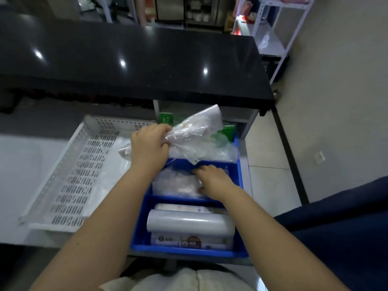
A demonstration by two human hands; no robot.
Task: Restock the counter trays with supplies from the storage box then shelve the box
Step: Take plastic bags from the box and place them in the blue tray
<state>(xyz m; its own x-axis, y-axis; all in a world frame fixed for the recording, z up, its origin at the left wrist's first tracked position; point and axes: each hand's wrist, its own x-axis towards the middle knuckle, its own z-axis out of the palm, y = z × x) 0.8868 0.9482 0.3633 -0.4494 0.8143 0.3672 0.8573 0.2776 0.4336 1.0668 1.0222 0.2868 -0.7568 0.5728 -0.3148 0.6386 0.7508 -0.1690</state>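
Bags: plastic bags (195, 127) are hanging over the blue box (239, 177), above its far compartment.
Left grip (149, 143): clamping their gathered neck.
Right grip (212, 179): lying on a packet (174, 183); cannot tell whether it is closing.
Handling: looking light, limp and slippery; the neck is offering the surest hold.

A: The counter (147, 59)?
B: Black, glossy, smooth. The tray (69, 175) is matt white perforated plastic.
A: And the bin (189, 252)?
B: Shiny blue plastic. The bag (195, 127) is thin clear film, crinkled; the roll (189, 222) smooth, cloudy plastic. The shelf (275, 32) looks like white painted metal.
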